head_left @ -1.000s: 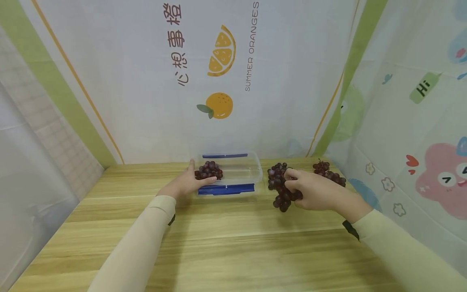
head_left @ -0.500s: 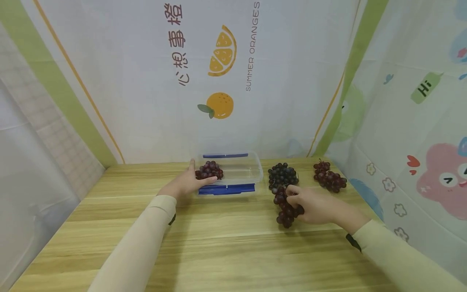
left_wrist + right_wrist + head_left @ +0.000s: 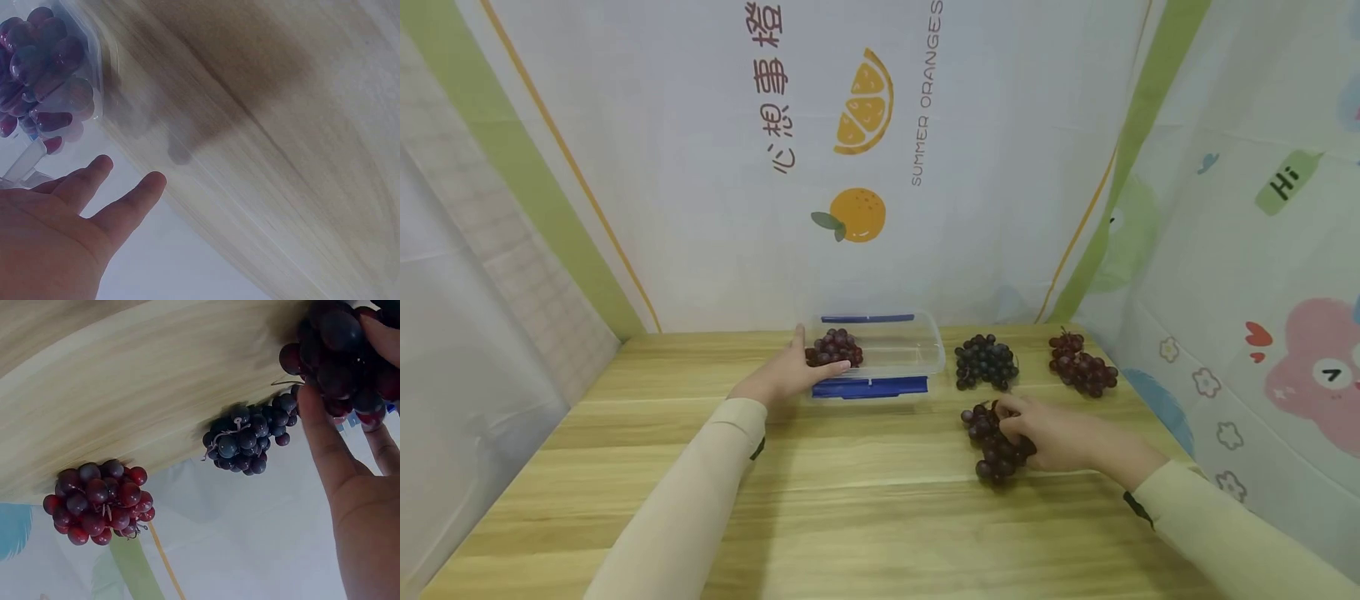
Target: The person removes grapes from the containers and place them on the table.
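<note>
In the head view, my left hand (image 3: 786, 371) rests at the left end of a clear plastic food container (image 3: 901, 348) with blue clips, its thumb across the front rim. Its fingers look straight in the left wrist view, close to the container wall. A bunch of reddish-purple grapes (image 3: 835, 346) lies inside, at the container's left end. My right hand (image 3: 1060, 433) grips a bunch of dark red grapes (image 3: 991, 450) low over the table, in front of a bunch of black grapes (image 3: 987, 362). The right wrist view shows fingers and thumb around the held grapes (image 3: 340, 362).
Farther right, near the table's edge, lies another bunch of red grapes (image 3: 1084, 367). The wooden table (image 3: 865, 500) meets a white printed cloth (image 3: 737, 250) at the back, and another patterned cloth (image 3: 1225, 275) hangs along the right side.
My right hand has drawn the dark red grapes toward the front of the table, away from the black bunch, which now shows fully. My left hand stays at the container.
</note>
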`<state>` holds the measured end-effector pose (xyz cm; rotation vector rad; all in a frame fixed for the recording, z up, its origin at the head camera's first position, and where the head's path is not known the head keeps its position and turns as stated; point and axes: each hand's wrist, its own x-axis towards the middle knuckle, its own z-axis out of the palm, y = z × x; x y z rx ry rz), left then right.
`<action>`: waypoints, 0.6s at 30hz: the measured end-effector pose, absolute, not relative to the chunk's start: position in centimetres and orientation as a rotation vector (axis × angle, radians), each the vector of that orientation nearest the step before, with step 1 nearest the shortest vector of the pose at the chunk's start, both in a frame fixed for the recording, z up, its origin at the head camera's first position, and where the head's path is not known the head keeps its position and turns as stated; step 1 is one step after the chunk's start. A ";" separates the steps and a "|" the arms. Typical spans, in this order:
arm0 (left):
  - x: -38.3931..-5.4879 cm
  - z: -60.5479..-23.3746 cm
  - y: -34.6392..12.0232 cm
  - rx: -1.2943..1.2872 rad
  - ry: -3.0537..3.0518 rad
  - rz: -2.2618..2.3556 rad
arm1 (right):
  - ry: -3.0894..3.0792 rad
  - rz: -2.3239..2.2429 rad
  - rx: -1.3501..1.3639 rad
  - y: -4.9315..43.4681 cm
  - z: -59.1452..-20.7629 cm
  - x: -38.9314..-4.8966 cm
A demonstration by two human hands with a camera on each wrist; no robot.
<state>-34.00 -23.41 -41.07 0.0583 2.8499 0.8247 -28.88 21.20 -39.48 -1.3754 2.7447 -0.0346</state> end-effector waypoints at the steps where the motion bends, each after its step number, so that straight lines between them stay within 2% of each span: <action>1: -34.0 -41.0 -23.4 0.060 2.850 0.825 | 2.744 -0.038 -1.358 21.2 -39.4 -28.8; 6: -33.9 -40.9 -23.5 0.055 2.854 0.823 | 2.723 -0.041 -1.279 21.3 -39.0 -28.6; 18: -34.0 -41.0 -23.4 0.065 2.852 0.844 | 2.663 -0.041 -1.276 21.3 -37.8 -28.1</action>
